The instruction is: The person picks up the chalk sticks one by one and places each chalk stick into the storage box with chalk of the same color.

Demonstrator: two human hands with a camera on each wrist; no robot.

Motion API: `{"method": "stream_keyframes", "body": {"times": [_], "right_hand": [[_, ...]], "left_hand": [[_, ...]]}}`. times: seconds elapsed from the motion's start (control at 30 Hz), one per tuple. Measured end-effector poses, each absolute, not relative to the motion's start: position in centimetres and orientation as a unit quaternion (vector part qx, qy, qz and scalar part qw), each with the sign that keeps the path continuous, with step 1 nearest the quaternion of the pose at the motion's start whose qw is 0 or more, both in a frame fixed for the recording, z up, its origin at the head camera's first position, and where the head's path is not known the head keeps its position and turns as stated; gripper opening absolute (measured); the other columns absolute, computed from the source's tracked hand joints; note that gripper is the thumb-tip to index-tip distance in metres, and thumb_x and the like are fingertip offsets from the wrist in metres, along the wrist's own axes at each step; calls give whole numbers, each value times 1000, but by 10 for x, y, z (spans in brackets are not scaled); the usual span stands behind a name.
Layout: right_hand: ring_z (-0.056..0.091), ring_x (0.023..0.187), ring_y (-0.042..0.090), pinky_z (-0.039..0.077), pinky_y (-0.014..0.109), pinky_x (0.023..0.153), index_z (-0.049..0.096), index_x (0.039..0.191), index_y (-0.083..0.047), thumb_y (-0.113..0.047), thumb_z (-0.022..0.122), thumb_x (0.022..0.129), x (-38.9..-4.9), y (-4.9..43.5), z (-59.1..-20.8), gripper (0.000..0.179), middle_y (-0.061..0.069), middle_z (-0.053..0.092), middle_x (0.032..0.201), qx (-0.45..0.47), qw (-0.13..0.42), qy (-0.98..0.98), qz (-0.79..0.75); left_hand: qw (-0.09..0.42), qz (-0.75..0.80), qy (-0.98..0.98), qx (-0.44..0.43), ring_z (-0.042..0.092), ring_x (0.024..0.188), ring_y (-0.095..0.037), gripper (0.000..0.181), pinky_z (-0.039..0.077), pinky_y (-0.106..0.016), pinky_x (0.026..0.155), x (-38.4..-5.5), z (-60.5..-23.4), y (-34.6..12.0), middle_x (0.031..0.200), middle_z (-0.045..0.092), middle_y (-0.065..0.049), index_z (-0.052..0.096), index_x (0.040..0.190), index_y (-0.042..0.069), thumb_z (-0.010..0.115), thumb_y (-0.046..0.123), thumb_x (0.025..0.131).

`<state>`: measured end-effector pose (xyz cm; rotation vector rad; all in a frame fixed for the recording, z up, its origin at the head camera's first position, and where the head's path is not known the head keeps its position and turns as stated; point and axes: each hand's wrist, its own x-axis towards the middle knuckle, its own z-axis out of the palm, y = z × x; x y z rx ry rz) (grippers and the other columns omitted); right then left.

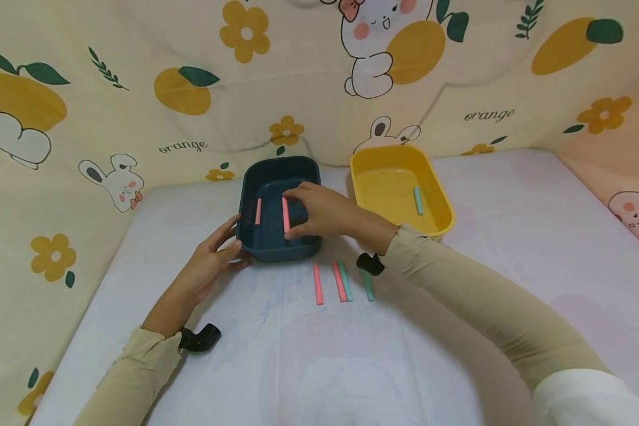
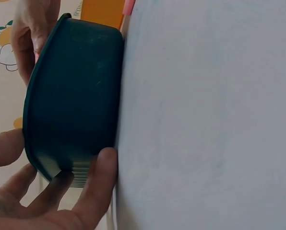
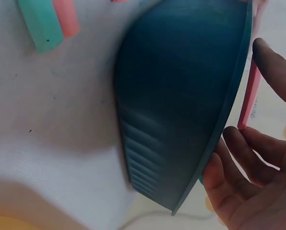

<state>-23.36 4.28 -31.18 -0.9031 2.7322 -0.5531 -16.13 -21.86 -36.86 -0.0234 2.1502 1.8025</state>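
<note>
My right hand [image 1: 327, 210] pinches a pink chalk stick [image 1: 286, 216] by its two ends, above the dark teal tub [image 1: 279, 255]. In the right wrist view the pinched stick [image 3: 251, 93] is beside the tub's rim, thumb at one end and fingers at the other. Another pink chalk stick [image 1: 258, 212] lies inside this tub. My left hand [image 1: 210, 266] touches the tub's near left corner; in the left wrist view its extended fingers [image 2: 102, 172] rest against the outer wall, the thumb at the rim.
A yellow tub [image 1: 373, 198] with one green chalk stick [image 1: 418, 200] stands to the right. In front lie a pink stick [image 1: 318, 285], a pink one [image 1: 339, 283] beside a green one [image 1: 346, 282], and another green stick [image 1: 369, 286]. Patterned cloth [image 1: 298, 89] hangs behind.
</note>
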Motion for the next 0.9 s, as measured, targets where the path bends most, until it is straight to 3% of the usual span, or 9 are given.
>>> {"method": "stream_keyframes", "body": {"times": [0.17,0.43,0.63,0.9], "right_hand": [[54,122,19,47,38,108,43,150,-16,-54,78,81,-239,39,-314,86,5,53,139,-307,111,928,-181],[53,121,17,47,37,109,44,150,-14,-55,77,81,-248,30,-318,86,4,55,137,-314,115,928,-167],[53,121,18,46,39,110,43,150,-13,-52,77,82,-255,20,-323,85,4,57,136,-316,121,926,-167],[56,117,18,47,37,107,43,150,-12,-53,76,83,-268,10,-329,85,5,60,132,-321,131,924,-163]], "left_hand": [[153,645,749,-14,53,115,-23,67,59,-37,92,-163,-366,-221,164,22,-9,26,158,30,57,14,101],[142,659,739,-26,60,104,-14,68,59,-34,90,-162,-363,-220,161,26,-10,29,158,24,62,14,99],[144,662,735,-31,61,101,-12,67,60,-32,88,-160,-362,-220,160,27,-10,31,157,19,61,9,98],[152,656,738,-42,61,102,-14,69,59,-25,85,-159,-362,-219,159,27,-11,30,157,23,64,16,98]]}}
